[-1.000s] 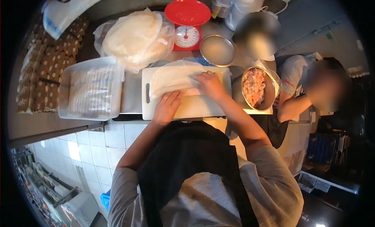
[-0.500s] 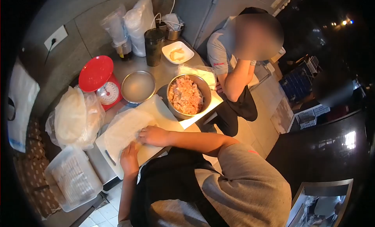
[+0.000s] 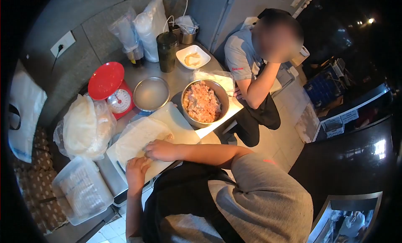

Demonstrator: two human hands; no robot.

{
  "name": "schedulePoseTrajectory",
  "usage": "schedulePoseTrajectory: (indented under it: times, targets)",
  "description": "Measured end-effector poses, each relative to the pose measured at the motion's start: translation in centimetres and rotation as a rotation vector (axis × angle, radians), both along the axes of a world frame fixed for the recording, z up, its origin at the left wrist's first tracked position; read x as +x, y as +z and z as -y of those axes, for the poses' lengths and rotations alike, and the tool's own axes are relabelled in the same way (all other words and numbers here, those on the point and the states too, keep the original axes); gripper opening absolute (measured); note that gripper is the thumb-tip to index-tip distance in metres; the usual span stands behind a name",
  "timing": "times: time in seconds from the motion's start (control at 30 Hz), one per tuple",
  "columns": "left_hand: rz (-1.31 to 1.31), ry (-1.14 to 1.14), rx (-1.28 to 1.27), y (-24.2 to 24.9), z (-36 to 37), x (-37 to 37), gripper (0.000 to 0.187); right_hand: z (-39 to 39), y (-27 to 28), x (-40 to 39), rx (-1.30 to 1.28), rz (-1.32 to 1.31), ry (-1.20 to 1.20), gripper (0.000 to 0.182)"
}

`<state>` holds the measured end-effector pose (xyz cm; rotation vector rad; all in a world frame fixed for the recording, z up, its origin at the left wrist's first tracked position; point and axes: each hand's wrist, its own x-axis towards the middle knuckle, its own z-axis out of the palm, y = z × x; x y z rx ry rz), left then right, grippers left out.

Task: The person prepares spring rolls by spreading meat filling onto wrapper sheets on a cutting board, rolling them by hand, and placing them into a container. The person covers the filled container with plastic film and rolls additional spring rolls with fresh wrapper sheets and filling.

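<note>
Left hand: the left hand lies on the near edge of the white cutting board, fingers curled down onto the thin wrapper sheet; whether it pinches the sheet I cannot tell.
Right hand: the right hand sits just beside the left, palm down, fingers together, pressed on the same sheet's near edge.
Wrapper sheet: pale, spread flat on the board, reaching away from both hands.
Surface: a steel counter; the board rests on it, beyond the hands.
Left of the hands: a clear plastic tub, and past it a bag of stacked wrappers.
Beyond the hands: a metal bowl of minced filling, touching the board's far corner; an empty steel dish; a red kitchen scale.
Farther: a dark tumbler, a small white dish, plastic bags against the grey wall.
Room: tiled floor to the right; another person leans an elbow on the counter's far end.
</note>
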<state>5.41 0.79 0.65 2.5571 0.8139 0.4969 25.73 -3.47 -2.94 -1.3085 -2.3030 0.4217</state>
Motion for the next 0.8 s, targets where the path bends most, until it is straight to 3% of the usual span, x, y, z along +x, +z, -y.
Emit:
schedulePoseTrajectory:
  times: [0.33, 0.43, 0.53, 0.8]
  targets:
    - [0.005, 0.133, -0.045, -2.3, 1.1, -2.1, 0.028, 1.2, -1.3, -1.1, 0.075, -0.022, -0.077, 0.023]
    - [0.016, 0.105, -0.026, -2.3, 1.4, -2.3, 0.029, 1.3, 0.1, 0.7, -0.007, -0.073, -0.011, 0.025]
    - [0.034, 0.069, -0.027, -1.6, 0.9, -2.6, 0.03, 2.6, 1.8, 4.3, -0.024, 0.004, -0.127, 0.023]
    - [0.04, 0.166, -0.073, -2.5, 1.4, -2.7, 0.028, 4.5, -1.3, 4.5, 0.177, -0.08, -0.258, 0.025]
